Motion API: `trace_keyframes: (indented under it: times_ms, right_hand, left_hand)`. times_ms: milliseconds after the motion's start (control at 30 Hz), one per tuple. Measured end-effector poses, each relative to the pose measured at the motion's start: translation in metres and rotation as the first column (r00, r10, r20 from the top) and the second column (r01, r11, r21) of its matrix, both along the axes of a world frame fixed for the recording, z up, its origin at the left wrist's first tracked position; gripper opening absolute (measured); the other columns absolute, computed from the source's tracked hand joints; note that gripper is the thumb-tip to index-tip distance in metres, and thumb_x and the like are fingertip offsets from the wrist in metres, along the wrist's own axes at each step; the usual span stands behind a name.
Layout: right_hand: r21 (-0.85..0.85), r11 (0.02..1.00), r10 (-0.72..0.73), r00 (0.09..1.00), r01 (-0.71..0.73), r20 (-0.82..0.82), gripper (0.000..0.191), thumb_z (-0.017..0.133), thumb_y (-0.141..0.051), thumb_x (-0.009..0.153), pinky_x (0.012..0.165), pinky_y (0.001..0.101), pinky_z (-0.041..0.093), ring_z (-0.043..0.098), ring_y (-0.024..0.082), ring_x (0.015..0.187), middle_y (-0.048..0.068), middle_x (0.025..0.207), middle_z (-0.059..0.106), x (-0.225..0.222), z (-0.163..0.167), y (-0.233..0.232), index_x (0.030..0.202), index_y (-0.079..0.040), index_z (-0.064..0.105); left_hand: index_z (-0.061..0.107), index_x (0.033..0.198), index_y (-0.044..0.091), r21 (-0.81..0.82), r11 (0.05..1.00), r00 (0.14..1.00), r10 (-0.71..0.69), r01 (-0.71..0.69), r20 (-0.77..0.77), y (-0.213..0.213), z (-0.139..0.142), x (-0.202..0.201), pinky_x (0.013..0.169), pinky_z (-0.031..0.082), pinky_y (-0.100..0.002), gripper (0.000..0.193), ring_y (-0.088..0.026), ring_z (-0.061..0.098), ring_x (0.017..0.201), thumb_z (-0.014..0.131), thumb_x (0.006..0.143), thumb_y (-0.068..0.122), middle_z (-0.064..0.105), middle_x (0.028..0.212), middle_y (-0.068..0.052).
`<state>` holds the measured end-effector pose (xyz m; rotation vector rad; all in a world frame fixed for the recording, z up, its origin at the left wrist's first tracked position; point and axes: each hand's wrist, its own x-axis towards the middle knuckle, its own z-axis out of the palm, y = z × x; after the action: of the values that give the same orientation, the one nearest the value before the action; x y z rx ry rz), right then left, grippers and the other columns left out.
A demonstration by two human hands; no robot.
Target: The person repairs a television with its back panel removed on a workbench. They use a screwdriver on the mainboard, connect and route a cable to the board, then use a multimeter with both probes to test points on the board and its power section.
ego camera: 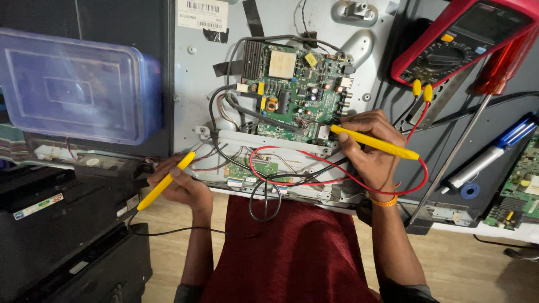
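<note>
My right hand (368,147) grips a yellow test probe (375,143) with a red lead, its tip at the lower right edge of a green circuit board (292,90) mounted on a grey metal chassis (196,73). My left hand (178,182) holds a second yellow probe (164,182) with a black lead, its tip touching the chassis at the lower left. Both leads loop over the chassis and run to a red multimeter (457,39) at the top right.
A translucent blue plastic box (78,84) sits at the left. Black equipment (56,224) lies at the lower left. A red-handled screwdriver (477,106), a blue and white tool (488,154) and another green board (519,188) lie at the right. Dark red cloth (292,252) covers my lap.
</note>
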<state>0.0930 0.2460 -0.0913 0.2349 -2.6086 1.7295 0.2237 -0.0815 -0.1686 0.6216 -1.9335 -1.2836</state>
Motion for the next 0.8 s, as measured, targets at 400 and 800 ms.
trace_keyframes:
  times_ms: [400, 800]
  right_hand:
    - [-0.045, 0.998, -0.041, 0.999, 0.040, -0.006, 0.014, 0.078, -0.009, 0.094, 0.087, 0.0292, 0.054, 0.069, 0.019, 0.093, 0.011, 0.102, 0.074, 0.0047, -0.0027, -0.0041, 0.100, 0.002, 0.072]
    - [0.053, 0.998, -0.031, 0.999, 0.033, -0.035, 0.014, 0.079, -0.004, 0.089, 0.088, 0.0331, 0.053, 0.067, 0.020, 0.094, 0.009, 0.095, 0.073, 0.0039, 0.0019, -0.0071, 0.100, 0.002, 0.076]
  left_hand:
    - [0.040, 0.110, 0.005, 0.004, 1.000, 1.000, 0.005, -0.005, 0.029, -0.0046, -0.0058, 0.0058, 0.077, 0.056, -0.031, 0.036, -0.020, 0.062, 0.098, 0.057, 0.110, 0.036, 0.061, 0.104, -0.016]
    - [0.040, 0.110, 0.004, 0.008, 1.000, 1.000, -0.007, 0.007, 0.023, -0.0018, -0.0017, 0.0033, 0.081, 0.054, -0.032, 0.036, -0.018, 0.061, 0.093, 0.056, 0.110, 0.036, 0.062, 0.104, -0.016]
